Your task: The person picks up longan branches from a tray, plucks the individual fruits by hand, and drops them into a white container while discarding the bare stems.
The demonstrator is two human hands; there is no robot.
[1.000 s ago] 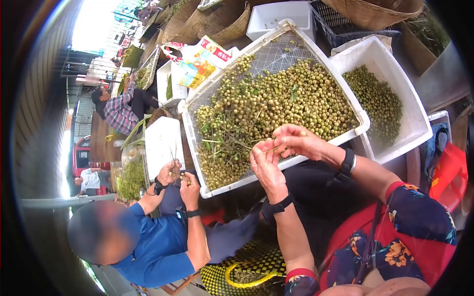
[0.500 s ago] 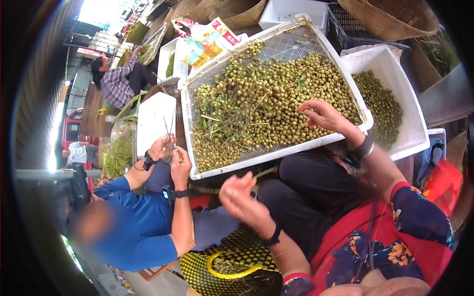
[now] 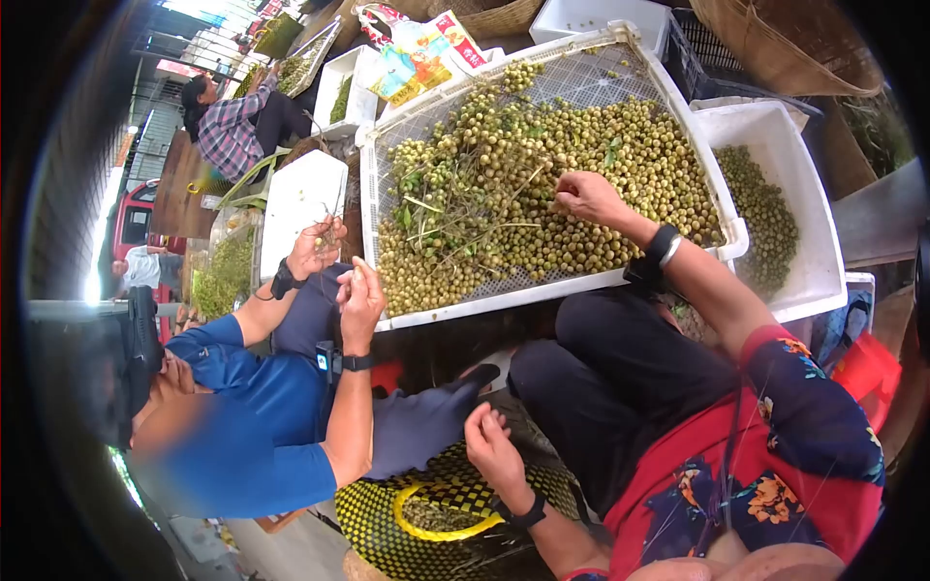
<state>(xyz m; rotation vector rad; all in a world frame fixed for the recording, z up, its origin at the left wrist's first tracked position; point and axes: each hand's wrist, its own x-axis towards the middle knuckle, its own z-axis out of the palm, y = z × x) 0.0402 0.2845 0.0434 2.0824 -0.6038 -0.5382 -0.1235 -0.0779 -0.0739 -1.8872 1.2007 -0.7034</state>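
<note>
My right hand (image 3: 591, 199) is over a white-rimmed mesh tray (image 3: 542, 312), its fingertips pinched together just above the fruit. What they hold, if anything, is hidden. Small round yellow-green fruits (image 3: 581, 247) cover much of the tray. Thin stems and green leaves (image 3: 465, 198) lie tangled among them on the left side. My left hand (image 3: 494, 447) is away from the tray, near a black-and-yellow woven basket (image 3: 373, 528). Its fingers are loosely bent and slightly apart, and nothing shows in them.
On the left, a co-worker in blue (image 3: 271, 387) holds thin stems by the tray. A white bin of smaller green fruits (image 3: 756, 208) stands on the right. A white foam lid (image 3: 300, 213), a printed bag (image 3: 417, 63) and wicker baskets (image 3: 785, 44) surround the tray. Another person (image 3: 232, 126) sits farther back.
My right hand has moved left over the fruit and its fingers have closed. My left hand has drawn back lower, toward my body. The co-worker's hands have moved slightly apart.
</note>
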